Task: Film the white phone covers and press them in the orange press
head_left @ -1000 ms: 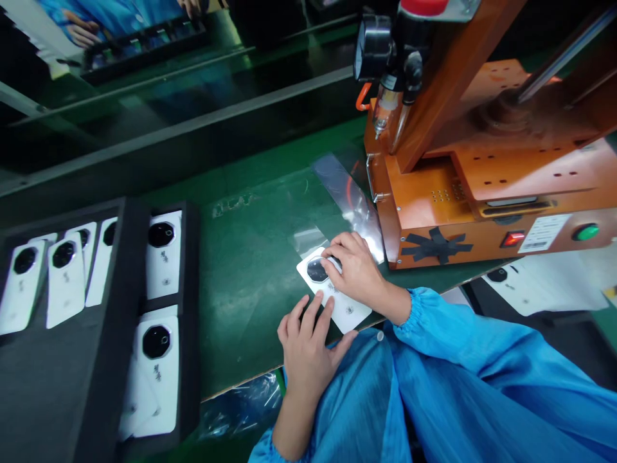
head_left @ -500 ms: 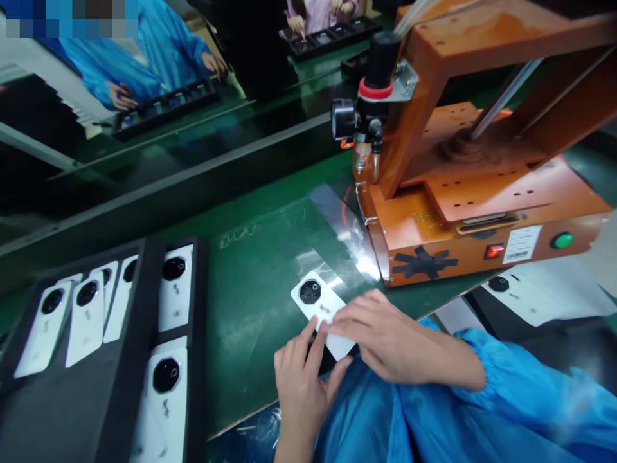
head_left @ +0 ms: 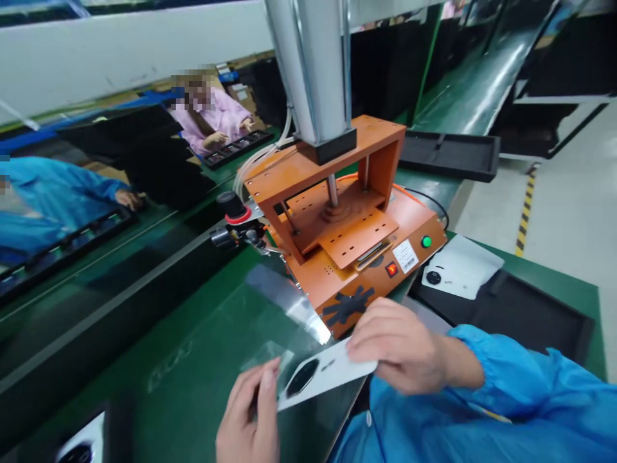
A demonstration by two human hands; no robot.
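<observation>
A white phone back cover (head_left: 332,370) with a black camera ring is tilted above the front edge of the green bench. My right hand (head_left: 400,344) is closed on its right end, fingers on top. My left hand (head_left: 253,405) is at the camera end, thumb and fingertips drawn together against the cover's corner. A thin translucent sliver shows beside those fingertips; whether they pinch it or the cover itself I cannot tell. Beyond my hands stands an orange press (head_left: 337,251) with a lit red switch and a green button.
Clear plastic sheet (head_left: 284,292) lies by the press's left side. On the right, another white cover (head_left: 457,270) rests on a black tray (head_left: 511,315). Part of a black tray with a cover (head_left: 87,437) shows at lower left. Co-workers sit across the bench; an empty-looking black tray (head_left: 448,157) stands behind.
My view has swung right and up. The cover, earlier flat under both hands, is now lifted and tilted, its camera end to the left. My left hand has moved to that end.
</observation>
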